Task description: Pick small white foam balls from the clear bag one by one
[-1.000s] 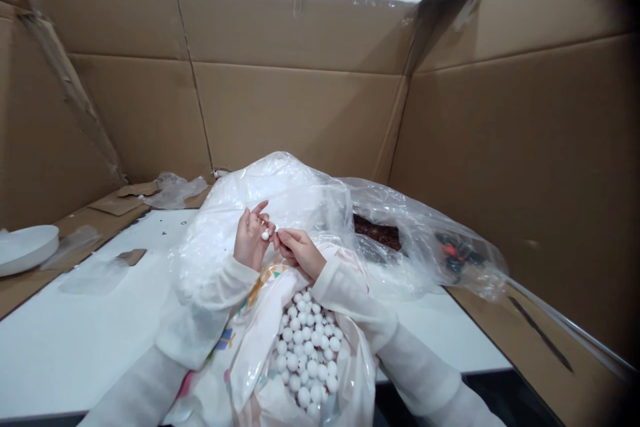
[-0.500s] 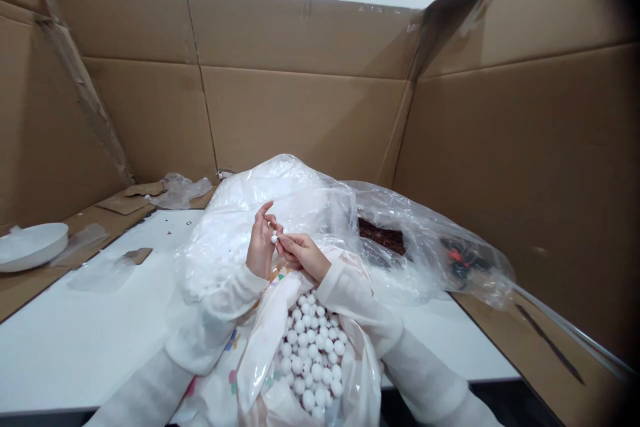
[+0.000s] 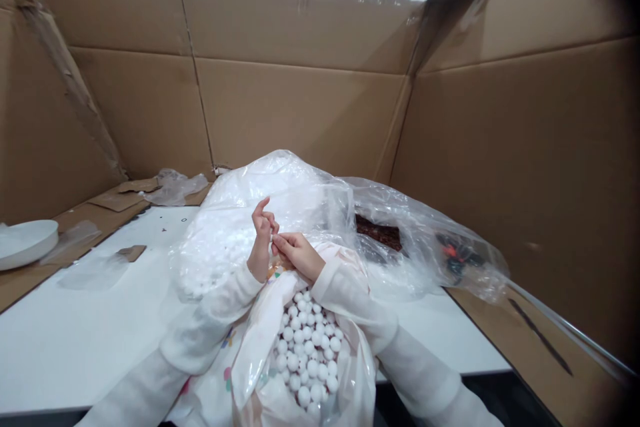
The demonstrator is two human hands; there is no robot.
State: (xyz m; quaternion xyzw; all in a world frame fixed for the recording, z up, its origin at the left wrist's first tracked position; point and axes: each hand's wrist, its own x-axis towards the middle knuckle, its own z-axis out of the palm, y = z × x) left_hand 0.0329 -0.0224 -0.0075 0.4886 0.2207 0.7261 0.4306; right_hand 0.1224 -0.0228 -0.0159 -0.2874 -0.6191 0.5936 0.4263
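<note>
My left hand (image 3: 261, 243) and my right hand (image 3: 301, 257) meet fingertip to fingertip above an open plastic bag (image 3: 247, 373). Between them is a small white ball (image 3: 273, 238), mostly covered by the fingers. The left index finger points up while its other fingers curl in. A pinch closes the right thumb and fingers at the ball. Many similar white balls (image 3: 313, 368), some with a reddish spot, fill the bag below my wrists. Behind my hands lies a large clear plastic bag (image 3: 215, 240) of white pieces.
Tall cardboard walls (image 3: 300, 100) enclose the white table (image 3: 150, 327). At left are a white dish (image 3: 30, 250), a flat clear bag (image 3: 95, 272) and a cardboard scrap (image 3: 133, 253). To the right, clear plastic covers a dark brown piece (image 3: 379, 232); a dark thin strip (image 3: 540, 337) lies beyond.
My right fingertips have closed in on my left hand, covering most of the white ball that showed before. The left index finger is more bent. The view has shifted slightly.
</note>
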